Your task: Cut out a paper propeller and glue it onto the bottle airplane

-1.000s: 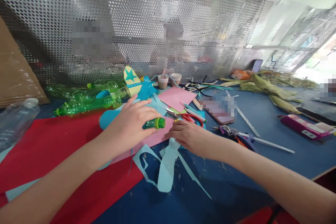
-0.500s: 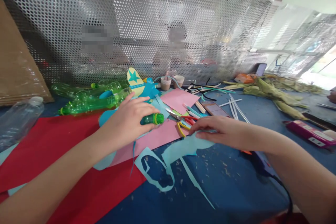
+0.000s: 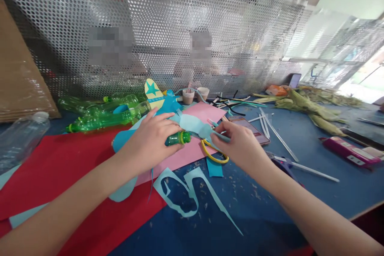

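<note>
My left hand [image 3: 154, 134] is wrapped over a green plastic bottle [image 3: 177, 139] lying on its side, its open neck pointing right. Most of that bottle is hidden under the hand, with blue paper [image 3: 121, 140] near it. Between finger and thumb, my right hand [image 3: 229, 134] pinches a light blue paper piece [image 3: 193, 124] just above the bottle neck. Below it lie scissors, of which a yellow handle [image 3: 214, 153] shows. Light blue paper scraps [image 3: 180, 208] with cut-out openings rest nearer me.
Red paper [image 3: 81, 152] and pink paper [image 3: 171, 166] cover the left and middle. More green bottles [image 3: 105, 118] and a clear bottle [image 3: 24, 140] lie at left. A phone [image 3: 250, 128], white sticks [image 3: 279, 138], corn husks [image 3: 312, 108] and a purple box [image 3: 349, 152] are to the right.
My right hand has lifted the light blue paper piece off the table and brought it up beside the bottle neck. The scissors' yellow handle shows more. My left hand keeps hold of the bottle.
</note>
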Demonstrator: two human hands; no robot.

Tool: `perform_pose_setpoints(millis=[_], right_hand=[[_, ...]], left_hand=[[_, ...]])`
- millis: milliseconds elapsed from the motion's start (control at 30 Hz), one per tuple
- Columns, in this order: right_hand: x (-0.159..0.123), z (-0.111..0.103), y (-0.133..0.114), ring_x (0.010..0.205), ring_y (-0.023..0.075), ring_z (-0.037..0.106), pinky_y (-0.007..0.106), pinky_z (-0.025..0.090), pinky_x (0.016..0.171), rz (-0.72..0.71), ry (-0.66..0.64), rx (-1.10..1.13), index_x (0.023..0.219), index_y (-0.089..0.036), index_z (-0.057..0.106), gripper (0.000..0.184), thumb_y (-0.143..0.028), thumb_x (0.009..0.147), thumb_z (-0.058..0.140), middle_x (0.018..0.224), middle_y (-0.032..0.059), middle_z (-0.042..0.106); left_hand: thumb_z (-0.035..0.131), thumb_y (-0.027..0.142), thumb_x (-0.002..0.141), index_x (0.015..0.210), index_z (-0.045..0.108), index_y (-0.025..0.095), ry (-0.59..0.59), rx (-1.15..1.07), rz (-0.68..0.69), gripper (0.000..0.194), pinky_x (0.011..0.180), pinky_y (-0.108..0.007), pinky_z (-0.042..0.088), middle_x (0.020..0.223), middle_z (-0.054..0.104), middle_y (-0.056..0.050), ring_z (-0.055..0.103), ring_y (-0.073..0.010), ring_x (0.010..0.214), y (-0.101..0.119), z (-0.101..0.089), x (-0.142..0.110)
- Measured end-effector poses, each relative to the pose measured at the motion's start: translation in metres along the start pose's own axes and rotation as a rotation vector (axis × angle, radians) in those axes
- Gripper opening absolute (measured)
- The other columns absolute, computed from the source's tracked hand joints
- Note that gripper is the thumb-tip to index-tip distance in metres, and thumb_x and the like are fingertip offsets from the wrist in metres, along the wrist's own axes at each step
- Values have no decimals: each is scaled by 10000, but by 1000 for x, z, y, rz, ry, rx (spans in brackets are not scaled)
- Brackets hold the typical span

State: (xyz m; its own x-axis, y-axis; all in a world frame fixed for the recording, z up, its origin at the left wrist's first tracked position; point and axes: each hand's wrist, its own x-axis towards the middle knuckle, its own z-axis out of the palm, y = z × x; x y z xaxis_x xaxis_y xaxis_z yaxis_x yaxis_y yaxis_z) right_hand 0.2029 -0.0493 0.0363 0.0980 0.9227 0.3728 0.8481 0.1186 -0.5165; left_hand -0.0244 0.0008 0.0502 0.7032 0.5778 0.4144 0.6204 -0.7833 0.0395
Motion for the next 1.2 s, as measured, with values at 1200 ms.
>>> perform_pose_setpoints(millis=[1200], right_hand=[[-26,23,-26,898,266,745,354,581,676,-222,-23,333,711,-258,449,177,-185,823,565,955,98,775]], left_hand=[[713,283,799,849,719,199,36,12,0,98,1106,-600,297,962,756,-65,609,-324,1122,13,0,-2]])
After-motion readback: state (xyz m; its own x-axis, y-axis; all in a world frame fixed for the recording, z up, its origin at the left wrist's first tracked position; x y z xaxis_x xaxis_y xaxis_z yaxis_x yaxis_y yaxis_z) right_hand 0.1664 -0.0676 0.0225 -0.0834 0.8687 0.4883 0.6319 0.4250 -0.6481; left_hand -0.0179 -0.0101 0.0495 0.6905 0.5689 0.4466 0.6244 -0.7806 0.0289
